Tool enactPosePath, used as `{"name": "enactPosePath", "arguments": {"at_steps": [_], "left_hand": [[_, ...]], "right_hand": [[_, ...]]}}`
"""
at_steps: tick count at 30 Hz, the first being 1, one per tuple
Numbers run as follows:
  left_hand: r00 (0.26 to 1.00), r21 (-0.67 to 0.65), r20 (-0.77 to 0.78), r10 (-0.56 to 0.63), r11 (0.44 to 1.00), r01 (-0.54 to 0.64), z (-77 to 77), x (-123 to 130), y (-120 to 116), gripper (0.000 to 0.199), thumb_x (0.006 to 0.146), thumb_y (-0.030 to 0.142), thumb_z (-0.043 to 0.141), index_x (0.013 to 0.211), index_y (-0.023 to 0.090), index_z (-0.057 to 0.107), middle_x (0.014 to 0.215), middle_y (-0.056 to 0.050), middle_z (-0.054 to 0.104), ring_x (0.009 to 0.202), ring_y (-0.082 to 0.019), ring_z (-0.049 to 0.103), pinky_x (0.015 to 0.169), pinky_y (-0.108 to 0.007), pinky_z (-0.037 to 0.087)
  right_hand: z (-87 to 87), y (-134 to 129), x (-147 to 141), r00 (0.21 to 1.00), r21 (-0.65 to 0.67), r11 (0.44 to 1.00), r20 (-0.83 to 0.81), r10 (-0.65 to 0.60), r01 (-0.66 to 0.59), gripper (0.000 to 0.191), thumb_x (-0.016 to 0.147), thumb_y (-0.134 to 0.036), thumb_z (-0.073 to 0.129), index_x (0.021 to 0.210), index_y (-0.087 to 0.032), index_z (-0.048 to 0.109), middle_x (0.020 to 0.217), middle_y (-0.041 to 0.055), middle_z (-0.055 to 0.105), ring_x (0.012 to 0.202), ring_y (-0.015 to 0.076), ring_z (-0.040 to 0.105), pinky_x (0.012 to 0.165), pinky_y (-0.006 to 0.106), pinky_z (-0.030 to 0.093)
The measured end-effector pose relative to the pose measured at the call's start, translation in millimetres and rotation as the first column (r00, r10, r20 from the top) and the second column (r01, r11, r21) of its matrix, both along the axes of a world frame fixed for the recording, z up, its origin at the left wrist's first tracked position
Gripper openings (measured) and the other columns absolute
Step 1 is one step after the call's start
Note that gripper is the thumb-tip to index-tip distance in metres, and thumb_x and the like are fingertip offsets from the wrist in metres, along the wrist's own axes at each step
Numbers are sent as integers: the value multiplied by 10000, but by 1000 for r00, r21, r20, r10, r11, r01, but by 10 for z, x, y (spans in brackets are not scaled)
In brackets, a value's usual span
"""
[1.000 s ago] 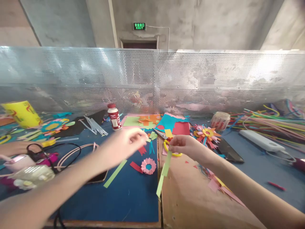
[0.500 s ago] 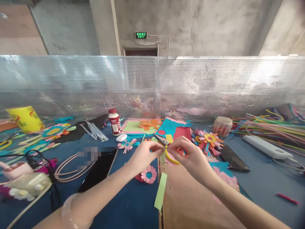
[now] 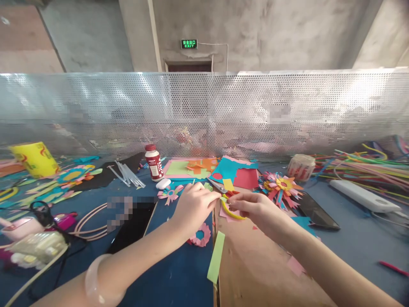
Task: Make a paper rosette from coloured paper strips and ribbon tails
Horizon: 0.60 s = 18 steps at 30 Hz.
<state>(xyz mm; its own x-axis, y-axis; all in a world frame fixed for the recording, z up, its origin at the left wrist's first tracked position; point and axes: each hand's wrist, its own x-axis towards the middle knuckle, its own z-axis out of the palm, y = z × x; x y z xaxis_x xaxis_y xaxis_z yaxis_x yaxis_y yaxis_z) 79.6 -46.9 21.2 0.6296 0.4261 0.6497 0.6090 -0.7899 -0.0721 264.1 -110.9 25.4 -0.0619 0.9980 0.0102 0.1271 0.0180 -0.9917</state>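
My left hand [image 3: 195, 207] is closed near the middle of the table, its fingertips pinched by a small pale green piece [image 3: 223, 199]. My right hand [image 3: 255, 207] pinches at the same spot from the right; the small piece is partly hidden between the hands. Just below the fingertips curves the yellow handle [image 3: 233, 213] of a pair of scissors, whose blades [image 3: 216, 185] point up and left. A light green paper strip [image 3: 216, 257] lies nearer to me. Beside my left wrist is a pink paper ring [image 3: 204, 235] with a blue centre.
Behind the hands lie blue paper [image 3: 228, 167], red paper [image 3: 246, 178] and a red bottle [image 3: 154, 162]. Paper flowers [image 3: 283, 187], a dark phone [image 3: 318, 212] and a white power strip [image 3: 364, 196] are on the right. Cables [image 3: 92, 219] and a black tablet [image 3: 136, 221] lie left.
My left hand has turned, its back now more upward and its fingers folded in. My right hand has shifted slightly right and flattened. The view has moved a little.
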Motion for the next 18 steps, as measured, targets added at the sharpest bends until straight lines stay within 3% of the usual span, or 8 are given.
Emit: {"name": "enactPosePath", "arguments": {"at_steps": [5, 9, 11, 14, 18], "left_hand": [[999, 103, -44, -1, 995, 5, 37, -5, -34, 189, 854, 167, 506, 850, 237, 681, 666, 6, 684, 711, -192, 547, 645, -316, 347], [999, 81, -33, -8, 997, 10, 41, 20, -74, 217, 856, 167, 491, 833, 240, 694, 643, -1, 680, 711, -193, 546, 655, -318, 355], [1000, -2, 11, -10, 1000, 10, 52, 34, -88, 205, 841, 180, 514, 834, 252, 706, 649, -4, 681, 714, -194, 555, 675, -324, 378], [996, -250, 91, 17, 968, 6, 85, 40, -93, 171, 791, 194, 572, 844, 255, 722, 669, -18, 675, 674, -182, 569, 651, -308, 417], [986, -580, 154, -64, 802, 142, 102, 25, -66, 190, 786, 202, 559, 891, 215, 717, 730, -16, 698, 652, -153, 604, 606, -261, 451]], "right_hand": [[-62, 32, 12, 990, -42, 999, -142, 18, -24, 195, 719, -367, 672, 751, -175, 684, 773, 20, 610, 671, 117, 497, 614, 243, 371], [-131, 46, 15, 982, -66, 997, -188, 30, -43, 201, 658, -304, 732, 790, -189, 634, 774, -3, 589, 672, 106, 508, 617, 233, 382], [-151, 47, 17, 981, -85, 994, -187, 53, -70, 224, 646, -294, 743, 803, -177, 635, 778, 7, 590, 680, 113, 514, 605, 233, 382], [-157, 50, 20, 981, -100, 990, -177, 83, -102, 212, 637, -299, 751, 756, -161, 643, 727, 6, 581, 641, 108, 498, 596, 237, 382], [-164, 66, 13, 980, -72, 993, -178, 85, -99, 221, 642, -334, 744, 754, -182, 630, 748, 5, 585, 687, 131, 526, 666, 264, 409]]}}
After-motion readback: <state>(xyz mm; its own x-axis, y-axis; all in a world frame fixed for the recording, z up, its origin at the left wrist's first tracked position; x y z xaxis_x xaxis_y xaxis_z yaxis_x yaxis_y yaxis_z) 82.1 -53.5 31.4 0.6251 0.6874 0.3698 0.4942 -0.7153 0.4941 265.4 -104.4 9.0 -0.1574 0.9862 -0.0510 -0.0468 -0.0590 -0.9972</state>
